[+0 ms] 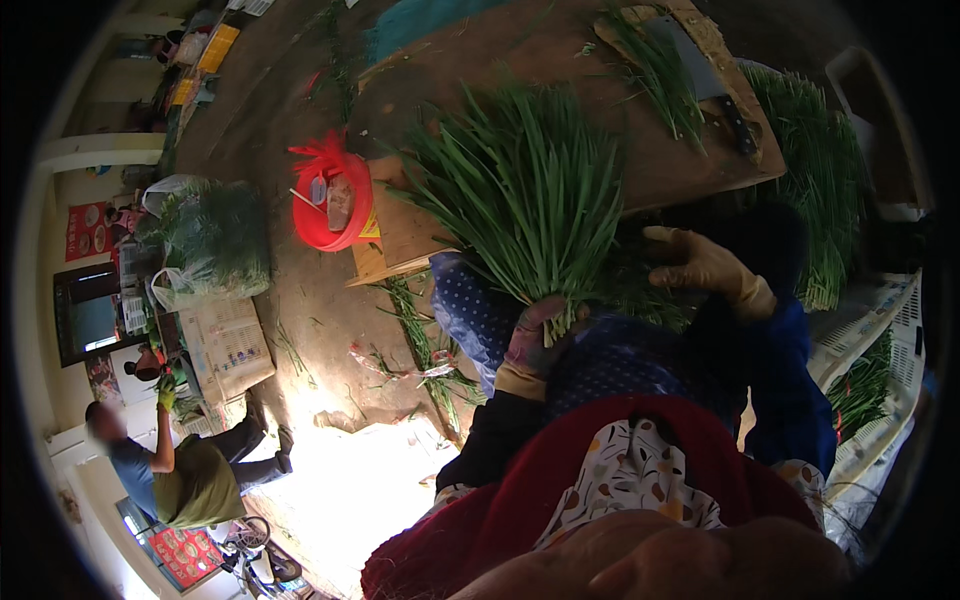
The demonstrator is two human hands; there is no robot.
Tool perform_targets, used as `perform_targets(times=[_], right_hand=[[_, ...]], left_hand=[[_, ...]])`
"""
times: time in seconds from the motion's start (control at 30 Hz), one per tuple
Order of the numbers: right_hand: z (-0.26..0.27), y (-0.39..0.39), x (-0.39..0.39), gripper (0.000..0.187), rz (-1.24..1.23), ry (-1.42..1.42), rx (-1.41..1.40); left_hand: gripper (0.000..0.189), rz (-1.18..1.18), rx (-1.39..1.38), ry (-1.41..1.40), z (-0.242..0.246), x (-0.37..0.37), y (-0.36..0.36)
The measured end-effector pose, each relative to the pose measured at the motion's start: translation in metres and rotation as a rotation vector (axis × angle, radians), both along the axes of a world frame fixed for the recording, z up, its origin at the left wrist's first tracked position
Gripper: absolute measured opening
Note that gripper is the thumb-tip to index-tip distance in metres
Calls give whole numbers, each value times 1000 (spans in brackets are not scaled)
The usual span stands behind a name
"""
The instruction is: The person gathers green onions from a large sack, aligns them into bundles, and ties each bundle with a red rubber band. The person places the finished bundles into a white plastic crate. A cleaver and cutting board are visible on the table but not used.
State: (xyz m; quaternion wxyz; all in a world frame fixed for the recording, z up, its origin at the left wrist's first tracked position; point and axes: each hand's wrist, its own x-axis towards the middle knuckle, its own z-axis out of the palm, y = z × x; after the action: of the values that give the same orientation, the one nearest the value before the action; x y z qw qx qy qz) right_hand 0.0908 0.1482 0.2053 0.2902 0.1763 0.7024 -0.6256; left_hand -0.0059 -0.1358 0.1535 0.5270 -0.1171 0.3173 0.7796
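Observation:
My left hand [534, 330], in a stained glove, is closed around the pale lower ends of a large bunch of garlic chives [536, 187]. The leaves fan out away from me over a low wooden table [480, 82]. To the right of the bunch, my right hand [709, 270] is held in the air in a yellowish rubber glove. Its fingers are apart and nothing is in them. Under both hands a blue dotted apron [622, 360] covers my lap. Loose green leaves [645, 285] lie in shadow below my right hand.
A cleaver [686, 64] and some chives lie on a board at the table's far right. Beside the table's left end stands a red bucket [330, 202]. More chives [810, 180] are heaped at right, near a white crate [832, 337]. Another person [180, 472] stands at far left.

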Motion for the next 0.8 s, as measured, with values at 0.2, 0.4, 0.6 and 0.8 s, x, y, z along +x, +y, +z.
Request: perform_targets(times=[0.2,0.4,0.6,0.8], right_hand=[[-38,-92,-23,83,-512,226,-1100],[-65,-104,-19,68,-696,267,-965],[-74,-96,-13,60,-593,240,-1197],[-102,-96,-14,62,-662,171,-1275]], left_hand=[[47,-590,-413,387,20,-2,-46],[87,-660,-366,319,29,7,-71],[89,-853,-348,441,82,-6,-58],[96,-725,-365,267,92,-23,-37]])
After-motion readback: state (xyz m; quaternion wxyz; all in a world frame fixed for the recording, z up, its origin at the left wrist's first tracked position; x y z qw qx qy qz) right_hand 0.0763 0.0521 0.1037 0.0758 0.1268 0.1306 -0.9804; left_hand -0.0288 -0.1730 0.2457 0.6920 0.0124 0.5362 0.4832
